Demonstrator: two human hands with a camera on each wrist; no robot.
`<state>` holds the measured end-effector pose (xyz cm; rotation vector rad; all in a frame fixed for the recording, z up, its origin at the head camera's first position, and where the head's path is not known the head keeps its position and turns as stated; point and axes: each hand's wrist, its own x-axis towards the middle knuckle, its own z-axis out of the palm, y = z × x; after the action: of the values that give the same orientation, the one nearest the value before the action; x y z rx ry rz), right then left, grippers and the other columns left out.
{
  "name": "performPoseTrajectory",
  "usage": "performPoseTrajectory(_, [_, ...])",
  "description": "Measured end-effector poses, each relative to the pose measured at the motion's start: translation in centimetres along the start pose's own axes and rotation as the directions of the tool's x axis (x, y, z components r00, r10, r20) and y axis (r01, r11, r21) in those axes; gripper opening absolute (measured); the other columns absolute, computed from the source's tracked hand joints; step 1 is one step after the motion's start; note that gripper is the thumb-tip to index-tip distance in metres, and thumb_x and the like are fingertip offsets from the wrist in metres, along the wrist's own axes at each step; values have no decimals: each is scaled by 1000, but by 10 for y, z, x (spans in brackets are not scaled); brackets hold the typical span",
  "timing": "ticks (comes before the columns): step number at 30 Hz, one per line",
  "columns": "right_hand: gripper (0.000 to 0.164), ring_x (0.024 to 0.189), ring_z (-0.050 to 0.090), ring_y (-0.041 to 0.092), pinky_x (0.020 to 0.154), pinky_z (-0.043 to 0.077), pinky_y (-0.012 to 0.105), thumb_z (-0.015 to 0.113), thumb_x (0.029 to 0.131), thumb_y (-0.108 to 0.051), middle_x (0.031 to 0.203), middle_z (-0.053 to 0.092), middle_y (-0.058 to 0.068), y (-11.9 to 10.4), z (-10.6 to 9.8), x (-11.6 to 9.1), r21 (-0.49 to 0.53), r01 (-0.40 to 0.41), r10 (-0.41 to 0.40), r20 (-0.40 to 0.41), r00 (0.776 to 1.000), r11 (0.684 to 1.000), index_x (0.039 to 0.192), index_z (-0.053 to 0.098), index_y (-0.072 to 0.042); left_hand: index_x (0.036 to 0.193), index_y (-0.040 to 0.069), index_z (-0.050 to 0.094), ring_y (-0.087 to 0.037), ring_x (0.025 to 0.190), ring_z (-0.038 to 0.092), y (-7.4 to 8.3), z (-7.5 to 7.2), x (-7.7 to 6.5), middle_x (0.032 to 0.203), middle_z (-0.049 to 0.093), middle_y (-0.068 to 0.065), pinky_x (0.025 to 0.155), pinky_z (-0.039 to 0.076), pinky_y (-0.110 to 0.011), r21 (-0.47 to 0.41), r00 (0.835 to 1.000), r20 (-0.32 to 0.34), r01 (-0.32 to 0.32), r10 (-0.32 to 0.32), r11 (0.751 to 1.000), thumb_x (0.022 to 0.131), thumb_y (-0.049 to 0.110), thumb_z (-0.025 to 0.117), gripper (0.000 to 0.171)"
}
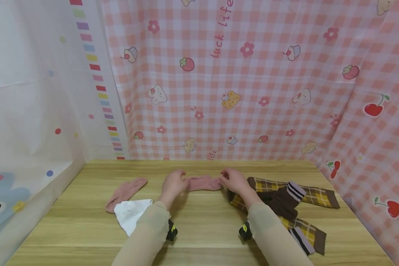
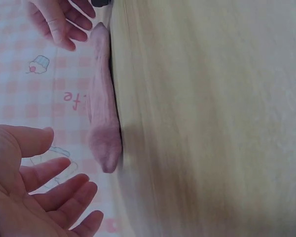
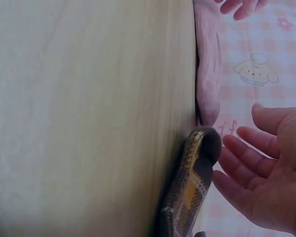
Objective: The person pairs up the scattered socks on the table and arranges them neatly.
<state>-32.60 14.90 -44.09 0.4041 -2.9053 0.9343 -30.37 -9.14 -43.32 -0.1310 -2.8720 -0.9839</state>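
A pink sock lies flat and crosswise between the two hands, toward the back of the table. Close to its left end is my left hand; in the left wrist view its fingers are spread and loosely bent, apart from the sock. My right hand is by the sock's right end, holding nothing. The right wrist view shows the right fingers loosely extended beside the dark toe of a yellow-brown plaid sock; whether they touch it I cannot tell.
On the left, another pink sock lies partly under a white cloth piece. Plaid socks and dark brown socks with striped cuffs overlap on the right. A checked curtain hangs behind the wooden table.
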Motion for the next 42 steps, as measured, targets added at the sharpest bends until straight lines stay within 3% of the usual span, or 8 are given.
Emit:
performPoseTrajectory(10, [27,97,64,29,87,52,45,65,95,-14,104,68,13,-12,0,-1,5,104,-104,-42,994,995,116,66,3,128,-3,60,-39,119,55,5,-10,-7,128,60,-22,101,43,-54,-33,999,1,-34,34,999,95,24,66,43])
performPoseTrajectory(19, [29,104,63,32,91,50,47,66,96,-16,110,67,15,-25,0,-4,-4,171,-171,-73,983,985,118,65,3,128,-2,60,-40,117,56,11,-19,-16,126,61,-23,98,45,-56,111,984,-70,-157,166,981,95,29,67,46])
performPoseTrajectory(26, [30,108,61,33,95,48,46,68,95,-17,113,67,17,-31,5,-5,-6,238,-238,-113,965,971,117,66,2,128,0,61,-41,116,57,11,-24,-23,126,61,-22,94,46,-58,174,972,-116,-182,204,968,94,34,67,48])
performPoseTrajectory(35, [32,113,59,34,101,44,47,69,94,-19,117,67,18,-44,13,-8,8,294,-289,-158,944,956,118,66,2,123,-1,63,-42,109,59,8,-35,-33,119,63,-23,88,48,-60,219,943,-201,-220,265,951,90,33,72,48])
performPoseTrajectory(42, [34,115,58,35,103,43,48,70,92,-17,119,66,17,-56,19,-9,6,324,-318,-164,934,946,120,65,2,129,-3,59,-44,113,57,3,-45,-37,123,61,-25,91,46,-63,209,950,-195,-203,244,957,91,30,73,53])
